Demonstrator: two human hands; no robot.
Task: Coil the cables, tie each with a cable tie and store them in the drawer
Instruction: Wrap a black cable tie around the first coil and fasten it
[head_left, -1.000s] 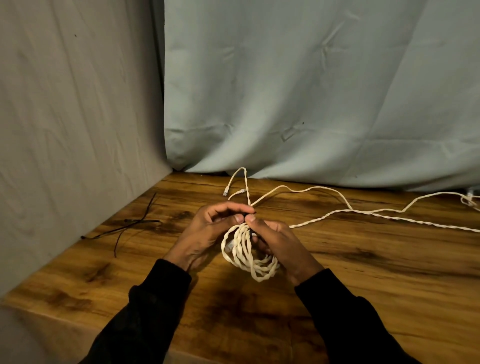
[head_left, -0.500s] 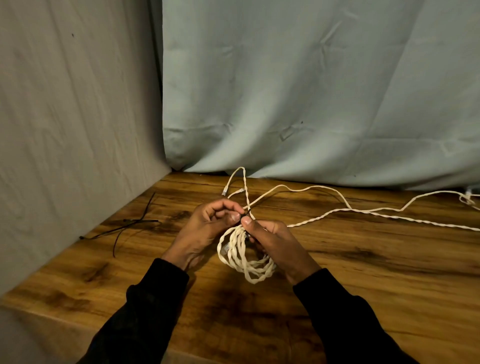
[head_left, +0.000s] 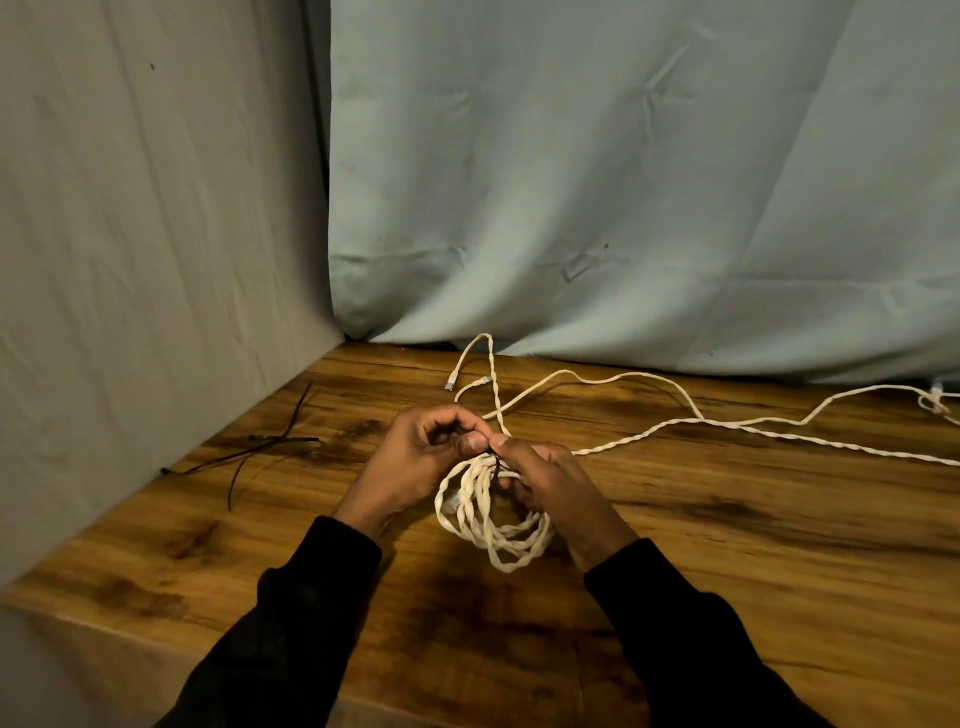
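1 cream cable was already wound into a coil (head_left: 488, 514), held just above the wooden table (head_left: 753, 571). The left hand (head_left: 421, 462) and right hand (head_left: 550, 483) both pinched a black cable tie (head_left: 496, 460) at its top. Tightening was not finished; a loose cable (head_left: 727, 431) and the spare ties (head_left: 260, 452) remained, and no drawer was visible.

Cream cable on a brown wood-grain desk

The coiled cable (head_left: 488, 514) is cream-white with a twisted, rope-like pattern; the cable tie (head_left: 496, 461) at its top is black, like the spare ties (head_left: 260, 449). The desk (head_left: 753, 545) is warm brown with dark grain streaks. Sleeves (head_left: 291, 634) are black; the curtain (head_left: 623, 182) pale blue-grey, the wall cloth (head_left: 156, 208) beige.
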